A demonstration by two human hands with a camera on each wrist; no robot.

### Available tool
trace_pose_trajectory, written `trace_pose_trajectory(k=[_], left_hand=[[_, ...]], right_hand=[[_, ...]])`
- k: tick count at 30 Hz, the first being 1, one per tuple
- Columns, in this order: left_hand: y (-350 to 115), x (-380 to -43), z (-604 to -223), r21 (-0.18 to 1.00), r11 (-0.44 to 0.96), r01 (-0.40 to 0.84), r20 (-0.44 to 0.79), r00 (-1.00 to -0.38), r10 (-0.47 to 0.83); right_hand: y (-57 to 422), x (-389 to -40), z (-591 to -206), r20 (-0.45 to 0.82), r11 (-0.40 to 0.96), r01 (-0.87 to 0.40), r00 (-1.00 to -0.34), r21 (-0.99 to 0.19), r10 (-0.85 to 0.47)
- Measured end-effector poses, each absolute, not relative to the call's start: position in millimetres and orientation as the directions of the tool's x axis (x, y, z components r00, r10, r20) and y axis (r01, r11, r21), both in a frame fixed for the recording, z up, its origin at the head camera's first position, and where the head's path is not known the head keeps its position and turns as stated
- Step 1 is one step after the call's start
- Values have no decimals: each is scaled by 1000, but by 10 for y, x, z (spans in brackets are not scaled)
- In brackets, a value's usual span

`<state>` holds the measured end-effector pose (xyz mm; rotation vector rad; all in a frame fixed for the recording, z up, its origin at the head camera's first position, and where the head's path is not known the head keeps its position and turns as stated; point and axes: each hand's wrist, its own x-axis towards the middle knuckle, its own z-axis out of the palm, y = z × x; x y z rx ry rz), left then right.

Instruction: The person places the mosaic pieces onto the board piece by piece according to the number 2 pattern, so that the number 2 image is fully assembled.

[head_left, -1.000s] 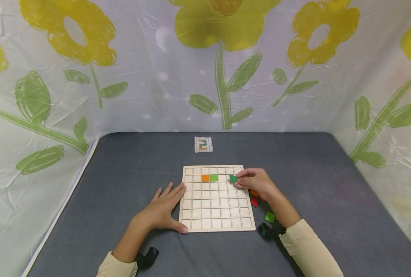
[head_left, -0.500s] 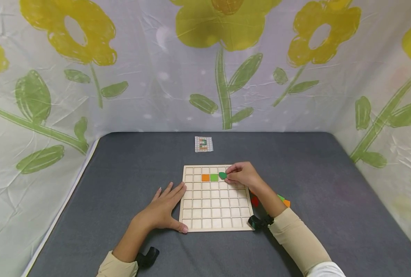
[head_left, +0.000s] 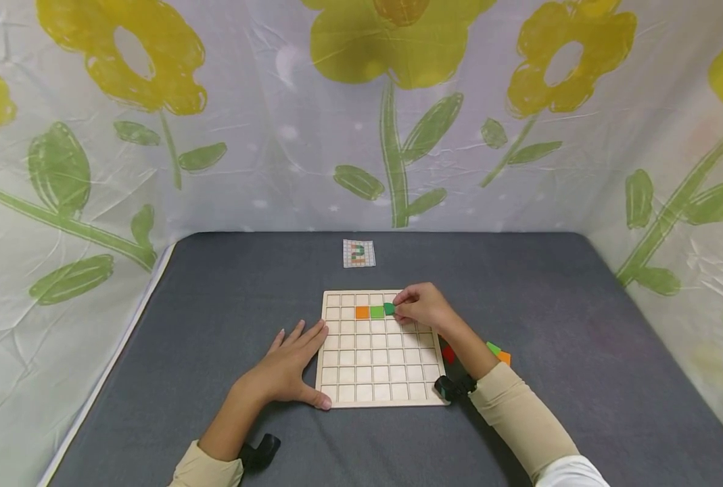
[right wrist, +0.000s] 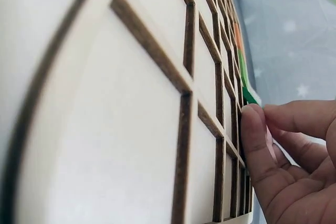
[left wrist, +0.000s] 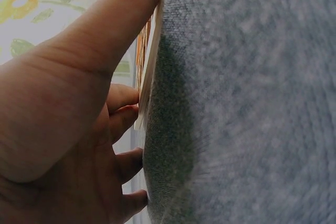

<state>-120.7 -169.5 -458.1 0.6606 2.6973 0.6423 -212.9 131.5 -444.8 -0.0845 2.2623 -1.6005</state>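
A square wooden grid board [head_left: 381, 352] lies on the dark cloth, its shallow cells framed by raised strips. In its second row from the far edge sit an orange square tile [head_left: 362, 312] and a light green square tile [head_left: 377, 312]. My right hand [head_left: 423, 306] pinches a dark green tile with a rounded side [head_left: 389, 308] between thumb and fingertips, at the cell right of the light green one. In the right wrist view this dark green tile [right wrist: 251, 97] tilts against the board. My left hand [head_left: 289, 366] rests along the board's left edge, fingers spread, thumb at the near corner.
A small printed card [head_left: 358, 253] with a coloured grid pattern lies beyond the board. Right of the board, partly behind the right forearm, are loose tiles: a red piece [head_left: 448, 354], a light green one [head_left: 493, 348] and an orange one [head_left: 504, 357].
My right hand has moved left across the board with the dark green tile, bringing it beside the light green tile. My left hand has stayed in place.
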Motion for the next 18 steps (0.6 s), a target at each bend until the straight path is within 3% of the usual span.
trace_pose_trajectory(k=[18], left_hand=[[-1696,-1218,-4615,478,799,364,-173,-853,492]], right_hand=[[1346,-2120,-4438,-271,475,132,-933,-870,-237]])
